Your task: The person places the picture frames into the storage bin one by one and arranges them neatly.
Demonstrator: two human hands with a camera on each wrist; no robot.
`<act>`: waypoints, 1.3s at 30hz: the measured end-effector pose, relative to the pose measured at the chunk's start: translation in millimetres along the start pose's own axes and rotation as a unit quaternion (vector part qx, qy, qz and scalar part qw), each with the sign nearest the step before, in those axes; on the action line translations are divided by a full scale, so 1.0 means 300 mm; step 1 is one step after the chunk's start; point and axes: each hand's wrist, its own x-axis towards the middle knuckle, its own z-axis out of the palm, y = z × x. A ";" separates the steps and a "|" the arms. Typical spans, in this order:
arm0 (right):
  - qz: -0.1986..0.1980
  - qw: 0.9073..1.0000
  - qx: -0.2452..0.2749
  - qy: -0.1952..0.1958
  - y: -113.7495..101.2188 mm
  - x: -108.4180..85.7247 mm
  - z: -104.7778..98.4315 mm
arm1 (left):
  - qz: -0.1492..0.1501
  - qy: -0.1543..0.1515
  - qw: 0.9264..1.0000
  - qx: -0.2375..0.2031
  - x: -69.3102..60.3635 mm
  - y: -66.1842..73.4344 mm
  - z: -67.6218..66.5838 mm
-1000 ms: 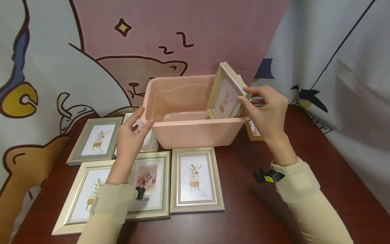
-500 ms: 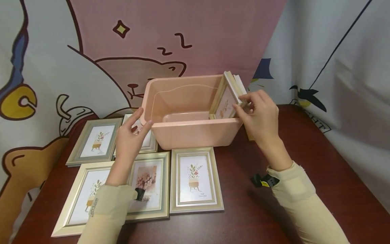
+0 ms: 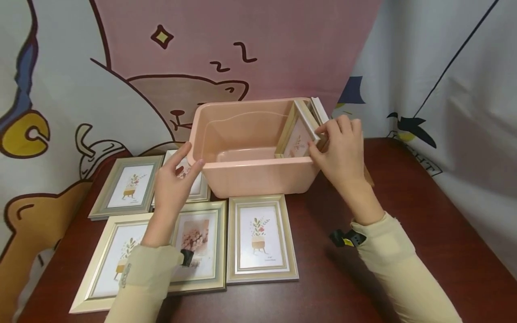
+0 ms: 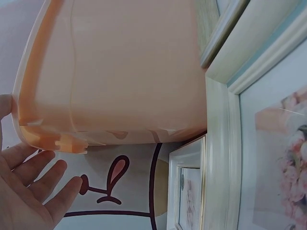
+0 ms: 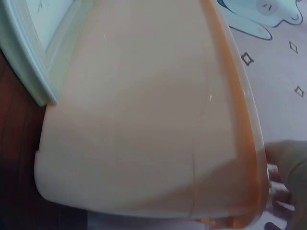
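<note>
At the pink bin's [image 3: 258,177] left corner, my left hand [image 3: 173,184] grips the rim between thumb and fingers; the left wrist view shows this hand [image 4: 29,184] with spread fingers at the bin's rim [image 4: 21,91]. My right hand [image 3: 343,154] pinches the upper near corner of a pale gold picture frame [image 3: 296,134], which leans inside the bin's right end. Behind it another white-edged frame [image 3: 320,111] sticks up. In the right wrist view my right hand [image 5: 280,191] is at the rim, mostly dark and partly cut off; its frame cannot be made out.
Several picture frames lie face up on the dark red table [image 3: 323,291], left of and before the bin; a gold one [image 3: 262,272] lies closest to its front. A brown edge [image 3: 368,177] shows beside my right hand. A patterned curtain [image 3: 282,49] hangs behind.
My right hand has moved down and left, lowering the pale gold frame deeper into the bin. My left hand has stayed on the rim.
</note>
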 end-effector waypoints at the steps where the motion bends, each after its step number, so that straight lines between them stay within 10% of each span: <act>1: -0.005 1.000 0.010 -0.013 0.010 0.004 -0.004 | 0.001 -0.001 1.000 0.000 0.000 0.001 0.002; 10: -0.038 0.973 0.092 -0.208 0.090 0.054 -0.055 | -0.001 0.003 1.000 0.002 0.001 0.003 0.003; 19: -0.062 0.989 0.018 -0.130 0.055 0.030 -0.042 | -0.004 0.005 1.000 -0.006 -0.001 0.005 -0.007; 39: -0.053 0.996 0.067 -0.032 0.053 -0.036 -0.081 | -0.003 0.003 1.000 -0.006 0.000 -0.005 0.010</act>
